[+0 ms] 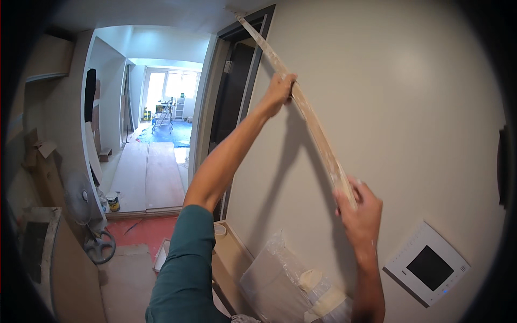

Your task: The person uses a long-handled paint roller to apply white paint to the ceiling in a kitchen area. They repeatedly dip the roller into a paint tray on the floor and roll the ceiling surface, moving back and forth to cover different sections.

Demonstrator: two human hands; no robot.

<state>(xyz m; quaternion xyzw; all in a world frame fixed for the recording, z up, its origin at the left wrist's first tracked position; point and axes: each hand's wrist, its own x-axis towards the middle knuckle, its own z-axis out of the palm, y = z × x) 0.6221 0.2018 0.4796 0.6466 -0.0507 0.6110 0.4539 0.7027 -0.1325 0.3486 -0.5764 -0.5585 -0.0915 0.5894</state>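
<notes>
A long, flat wooden strip (312, 124), smeared with whitish patches, slants in front of the beige wall. Its upper end reaches the ceiling near the top corner of the dark door frame (257, 27); whether anything is fixed to that tip is too small to tell. Partway along the strip, my left hand (280, 92) is closed round it, arm raised in a green sleeve. The lower end sits in my right hand (360, 212), fingers and thumb gripping its edges. Shadows of the strip and my arm fall on the wall.
A white wall panel with a dark screen (430, 267) is right of my right forearm. Below stand a plastic-wrapped bundle (269, 277) and a wooden ledge (231, 247). At left are a fan (81, 196) and boards; beyond, floor panels (145, 172), a paint can (113, 202) and a stepladder (163, 119).
</notes>
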